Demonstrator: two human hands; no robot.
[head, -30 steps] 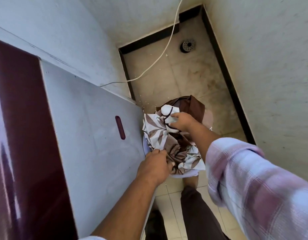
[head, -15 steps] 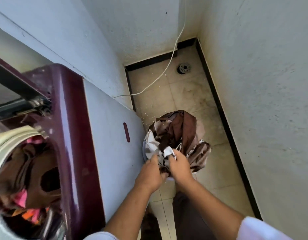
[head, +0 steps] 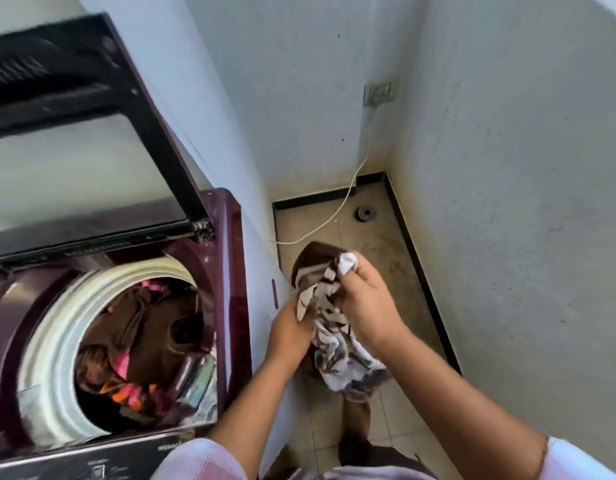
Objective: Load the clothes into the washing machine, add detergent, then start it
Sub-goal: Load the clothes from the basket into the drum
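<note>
Left hand [head: 288,336] and right hand [head: 367,308] both grip the bunched brown-and-white cloth [head: 339,355]. It is held over the floor, just right of the washing machine [head: 232,271]. Long axis runs roughly up-down, brown end up, loose end hanging. Lid [head: 154,133] up, drum holds clothes [head: 144,327].

On the left, washing machine [head: 232,271], lid [head: 92,154] up behind the drum [head: 47,344], clothes [head: 144,334] inside. Just right of it, bundle [head: 337,355] between left hand [head: 289,337] and right hand [head: 369,306], above the floor [head: 386,245], drain [head: 364,213] beyond.
</note>
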